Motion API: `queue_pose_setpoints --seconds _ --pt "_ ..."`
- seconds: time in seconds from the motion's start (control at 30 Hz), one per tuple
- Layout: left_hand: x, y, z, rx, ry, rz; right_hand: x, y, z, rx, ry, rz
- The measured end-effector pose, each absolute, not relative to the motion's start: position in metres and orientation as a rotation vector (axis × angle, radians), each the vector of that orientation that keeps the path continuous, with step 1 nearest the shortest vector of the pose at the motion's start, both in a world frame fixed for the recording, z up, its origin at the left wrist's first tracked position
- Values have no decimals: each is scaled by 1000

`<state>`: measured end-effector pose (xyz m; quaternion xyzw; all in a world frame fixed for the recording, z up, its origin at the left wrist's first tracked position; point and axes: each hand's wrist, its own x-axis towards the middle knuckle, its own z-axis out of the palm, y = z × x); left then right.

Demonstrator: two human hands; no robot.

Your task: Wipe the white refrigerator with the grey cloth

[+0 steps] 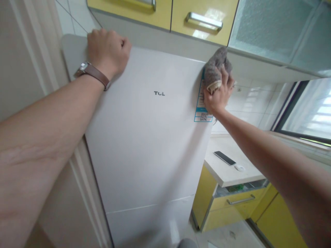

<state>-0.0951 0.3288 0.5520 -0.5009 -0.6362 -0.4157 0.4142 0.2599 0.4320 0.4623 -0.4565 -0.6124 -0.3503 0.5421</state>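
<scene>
A white refrigerator (152, 137) with a TCL logo fills the middle of the view. My left hand (108, 50), with a brown-strapped wristwatch (94, 73) behind it, is curled into a fist against the top left of the refrigerator. No object shows in its fingers. At the upper right edge, my right hand (219, 94) is closed around a grey-brown cloth (216, 65) with a pale edging. It presses the cloth beside a blue-bordered sticker (203, 116) with a QR code, covering part of the sticker.
Yellow cabinets (204, 15) with metal handles hang just above the refrigerator. A counter (219, 174) to the right carries a dark phone (224, 157) and a small white object (239, 168). Below it, a yellow drawer (238, 203) is partly pulled out. A window (310, 110) is at the right.
</scene>
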Motion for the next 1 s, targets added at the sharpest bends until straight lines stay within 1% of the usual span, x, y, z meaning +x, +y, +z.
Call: queue_pose_setpoints --seconds 0.1,0.23,0.4,0.53,0.7,1.0 --pt "-98 329 552 -1316 -1609 -1108 265 445 429 -1086 -1451 -923" --pt "-102 330 552 -1345 -1623 -1110 272 455 369 -1026 -1452 -1022" --pt "-99 326 552 -1372 -1660 -1085 288 455 286 -916 -1649 -1163" --pt "-100 326 552 -1363 -1645 -1085 295 452 238 -753 -1737 -1283" --pt "-103 330 552 -1340 -1609 -1081 297 447 208 -614 -1788 -1352" --pt "-96 324 550 -1319 -1649 -983 304 449 195 -606 -1868 -1388"
